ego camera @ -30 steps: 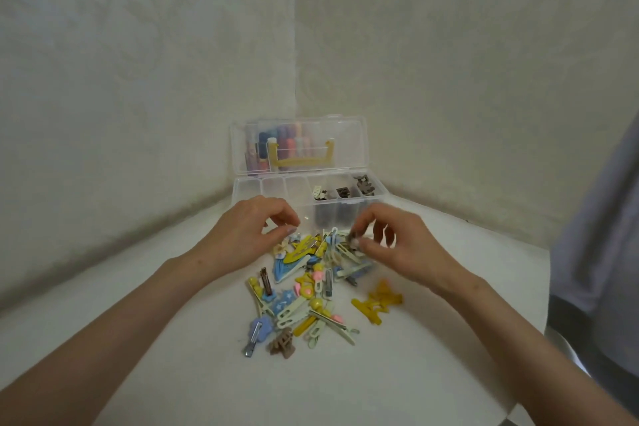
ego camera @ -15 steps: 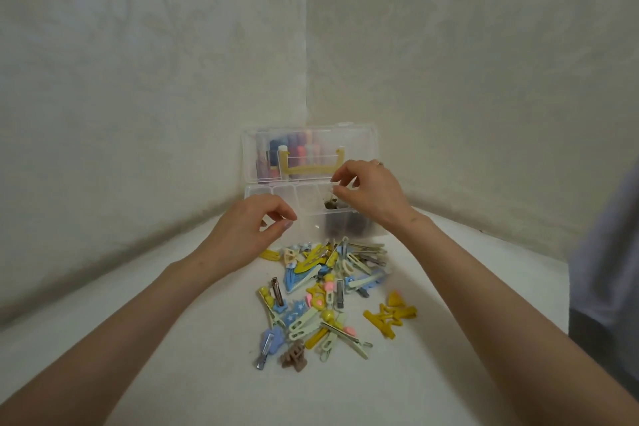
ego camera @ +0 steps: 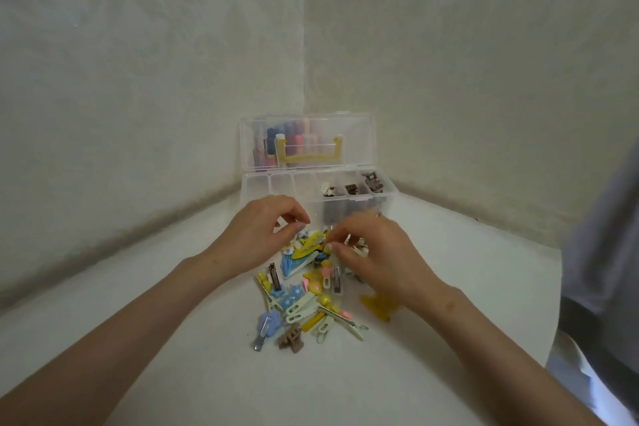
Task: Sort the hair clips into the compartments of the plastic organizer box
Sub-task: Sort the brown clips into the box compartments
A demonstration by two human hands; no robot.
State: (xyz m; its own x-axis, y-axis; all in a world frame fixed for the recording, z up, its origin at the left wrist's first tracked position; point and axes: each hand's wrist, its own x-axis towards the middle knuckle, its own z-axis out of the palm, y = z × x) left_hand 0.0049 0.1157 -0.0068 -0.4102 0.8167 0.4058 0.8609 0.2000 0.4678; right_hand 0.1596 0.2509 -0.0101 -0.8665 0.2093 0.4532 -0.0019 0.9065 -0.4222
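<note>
Both hands work the hair-clip pile [ego camera: 304,301] on the tabletop [ego camera: 345,391].
Right hand [ego camera: 377,252] fingers [ego camera: 340,240] pinch the tip of a yellow hair clip [ego camera: 308,243] atop the pile, just before the open organizer box [ego camera: 311,183]; left hand [ego camera: 259,235] fingers curl beside it, grip unclear.

Soft, even, somewhat dim light. Only weak shadows lie on the desk [ego camera: 173,322] under the right hand [ego camera: 377,256], whose fingers [ego camera: 340,241] are blurred. The walls [ego camera: 138,62] beyond it curve.
</note>
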